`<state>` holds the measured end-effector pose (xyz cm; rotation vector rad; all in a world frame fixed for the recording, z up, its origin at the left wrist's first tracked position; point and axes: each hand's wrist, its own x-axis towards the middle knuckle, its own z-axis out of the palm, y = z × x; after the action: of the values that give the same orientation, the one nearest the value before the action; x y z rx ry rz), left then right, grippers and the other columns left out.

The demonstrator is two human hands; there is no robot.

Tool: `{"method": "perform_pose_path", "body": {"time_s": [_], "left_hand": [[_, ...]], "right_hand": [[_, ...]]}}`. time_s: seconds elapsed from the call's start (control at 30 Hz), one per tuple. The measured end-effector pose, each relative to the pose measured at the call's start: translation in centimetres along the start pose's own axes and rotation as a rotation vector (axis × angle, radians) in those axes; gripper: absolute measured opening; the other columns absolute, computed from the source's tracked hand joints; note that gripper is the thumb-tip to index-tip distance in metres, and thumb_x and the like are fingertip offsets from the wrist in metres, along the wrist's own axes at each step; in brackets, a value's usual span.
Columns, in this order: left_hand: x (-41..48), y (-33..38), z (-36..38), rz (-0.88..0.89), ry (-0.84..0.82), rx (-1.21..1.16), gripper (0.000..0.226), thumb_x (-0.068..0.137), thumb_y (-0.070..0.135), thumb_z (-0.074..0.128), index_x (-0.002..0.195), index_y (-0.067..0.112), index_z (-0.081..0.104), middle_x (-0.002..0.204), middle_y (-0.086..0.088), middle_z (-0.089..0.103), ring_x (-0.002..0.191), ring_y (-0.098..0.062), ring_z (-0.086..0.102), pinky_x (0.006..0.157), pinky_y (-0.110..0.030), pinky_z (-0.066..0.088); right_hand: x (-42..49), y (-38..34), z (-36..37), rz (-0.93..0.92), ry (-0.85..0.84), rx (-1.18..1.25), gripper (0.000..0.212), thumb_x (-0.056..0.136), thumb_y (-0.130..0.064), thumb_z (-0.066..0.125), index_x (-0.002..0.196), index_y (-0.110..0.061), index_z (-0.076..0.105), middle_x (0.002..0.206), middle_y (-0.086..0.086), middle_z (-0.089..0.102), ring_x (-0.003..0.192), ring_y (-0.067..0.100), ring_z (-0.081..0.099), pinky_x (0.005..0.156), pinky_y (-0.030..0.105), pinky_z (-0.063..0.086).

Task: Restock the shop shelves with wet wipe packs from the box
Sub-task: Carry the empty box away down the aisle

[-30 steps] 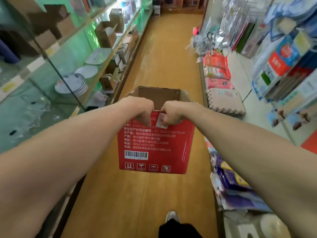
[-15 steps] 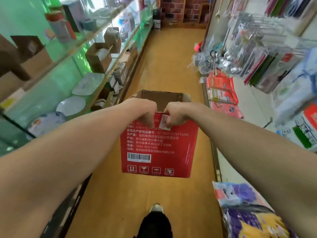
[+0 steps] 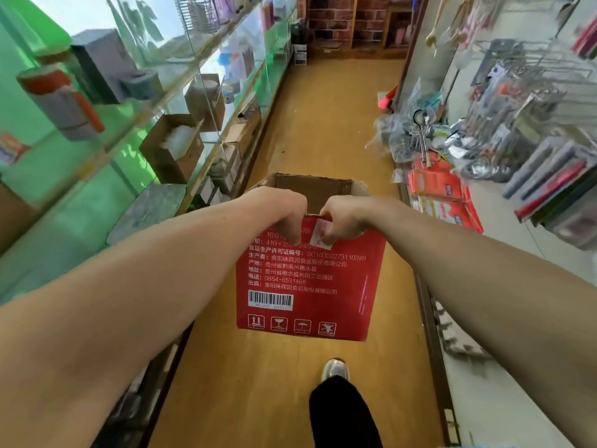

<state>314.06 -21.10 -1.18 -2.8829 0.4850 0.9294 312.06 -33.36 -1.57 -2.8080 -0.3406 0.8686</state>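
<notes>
box (image 3: 307, 286), red cardboard with its top open, hangs above the aisle floor (image 3: 323, 124). left hand (image 3: 281, 211) and right hand (image 3: 342, 221) curl over its near rim, gripping it. glass shelves (image 3: 193, 92) flank the left, red packs (image 3: 436, 185) and blurred hanging goods, perhaps utensils, the right. its print reads "0854-6531466" above a barcode.

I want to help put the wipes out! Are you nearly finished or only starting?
Only starting, it seems. Done: the red box is open on top. In hand: the left hand and right hand grip its near rim, holding it above the aisle floor. Left: all the shelving. No wipe pack is in a hand yet, and the box's contents are hidden.
</notes>
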Motion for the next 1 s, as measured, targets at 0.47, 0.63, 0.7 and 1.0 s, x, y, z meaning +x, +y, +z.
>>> {"method": "perform_pose_path", "body": {"time_s": [0.47, 0.63, 0.7, 1.0], "left_hand": [[25.0, -4.2, -17.2, -0.009, -0.024, -0.020, 0.039, 0.085, 0.031, 0.070, 0.120, 0.015, 0.062, 0.095, 0.000, 0.066, 0.085, -0.015, 0.065, 0.077, -0.027, 0.053], [34.6, -6.6, -23.3, -0.008, -0.036, 0.028, 0.039, 0.085, 0.033, 0.069, 0.119, 0.016, 0.063, 0.097, 0.001, 0.067, 0.084, -0.015, 0.064, 0.076, -0.027, 0.052], [38.4, -7.7, -25.8, 0.001, -0.031, 0.059, 0.038, 0.085, 0.035, 0.070, 0.118, 0.017, 0.064, 0.096, 0.002, 0.066, 0.083, -0.015, 0.062, 0.073, -0.027, 0.049], [56.9, -11.8, -38.9, 0.035, -0.078, 0.133, 0.039, 0.085, 0.036, 0.069, 0.119, 0.018, 0.063, 0.100, 0.002, 0.067, 0.091, -0.016, 0.064, 0.076, -0.028, 0.051]], "right_hand": [[24.0, 11.0, -17.7, -0.043, -0.049, 0.002, 0.031, 0.089, -0.025, 0.065, 0.118, -0.017, 0.064, 0.105, 0.003, 0.067, 0.090, 0.019, 0.065, 0.069, 0.028, 0.052], [33.6, 14.5, -23.5, -0.051, -0.046, -0.009, 0.028, 0.087, -0.026, 0.066, 0.114, -0.017, 0.065, 0.098, 0.001, 0.065, 0.084, 0.018, 0.063, 0.064, 0.028, 0.049], [37.5, 15.9, -26.0, -0.047, -0.052, -0.012, 0.026, 0.087, -0.025, 0.067, 0.111, -0.017, 0.066, 0.096, 0.000, 0.064, 0.084, 0.018, 0.062, 0.065, 0.028, 0.048], [54.6, 22.4, -38.3, 0.009, -0.049, 0.058, 0.019, 0.087, -0.025, 0.066, 0.106, -0.022, 0.062, 0.094, -0.001, 0.061, 0.082, 0.018, 0.060, 0.059, 0.025, 0.044]]}}
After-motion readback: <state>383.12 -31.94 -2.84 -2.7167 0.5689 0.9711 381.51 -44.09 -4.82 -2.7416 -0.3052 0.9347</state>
